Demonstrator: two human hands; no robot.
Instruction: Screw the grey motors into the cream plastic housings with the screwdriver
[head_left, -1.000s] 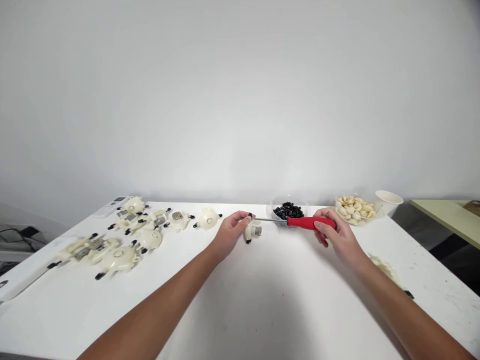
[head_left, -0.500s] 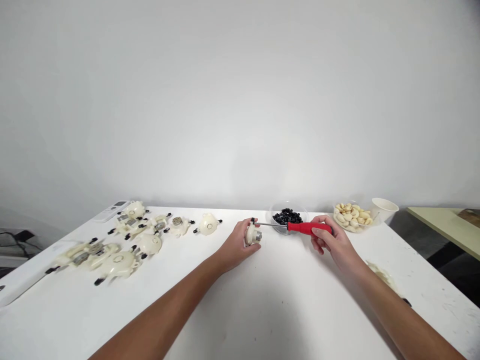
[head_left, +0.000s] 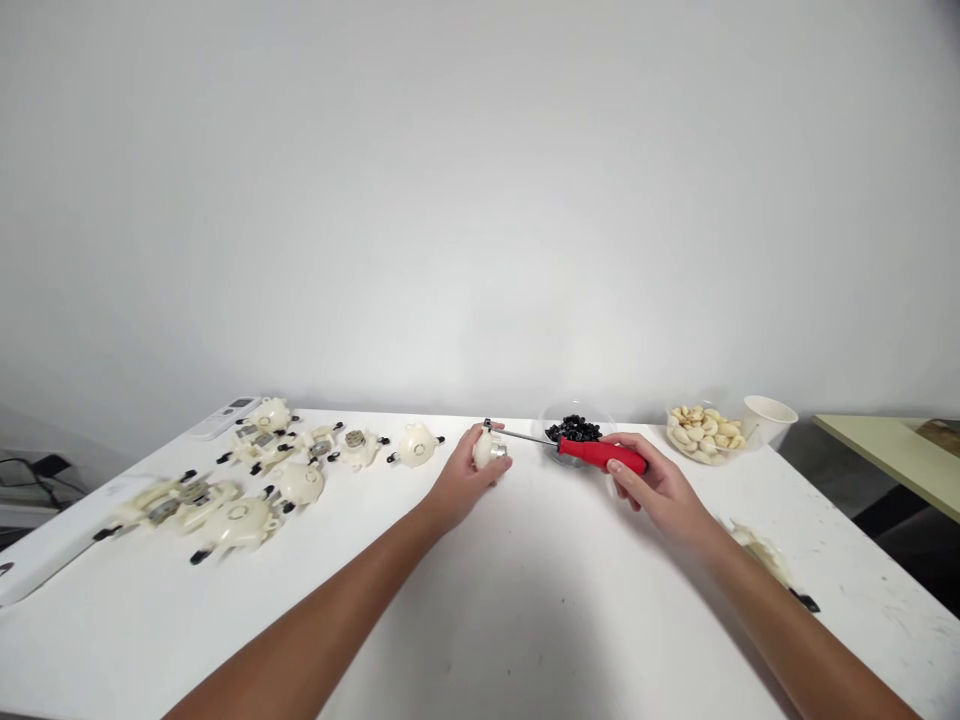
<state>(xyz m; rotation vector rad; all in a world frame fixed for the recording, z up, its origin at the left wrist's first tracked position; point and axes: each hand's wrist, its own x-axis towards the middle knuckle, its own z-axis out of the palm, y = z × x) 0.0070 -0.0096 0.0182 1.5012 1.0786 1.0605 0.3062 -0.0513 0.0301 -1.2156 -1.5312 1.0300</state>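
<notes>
Near the middle of the white table [head_left: 525,590], my left hand [head_left: 459,482] grips a cream plastic part [head_left: 485,449] with a grey metallic piece facing right. A small black piece [head_left: 488,425] sits at its top. My right hand [head_left: 656,482] holds a screwdriver [head_left: 600,456] by its red handle. The shaft points left, and its tip meets the black piece. Behind the screwdriver stands a clear bowl [head_left: 546,412] of small black pieces [head_left: 576,430].
Several similar cream parts [head_left: 238,522] with black ends lie at the left, beside a long white device [head_left: 52,570]. At the right are a bowl of cream pieces [head_left: 705,434], a white cup [head_left: 768,420] and another cream part [head_left: 761,552], partly behind my right forearm.
Both hands have shifted a little left and away from me with the cream part and screwdriver. The screwdriver's handle now slopes more downward to the right.
</notes>
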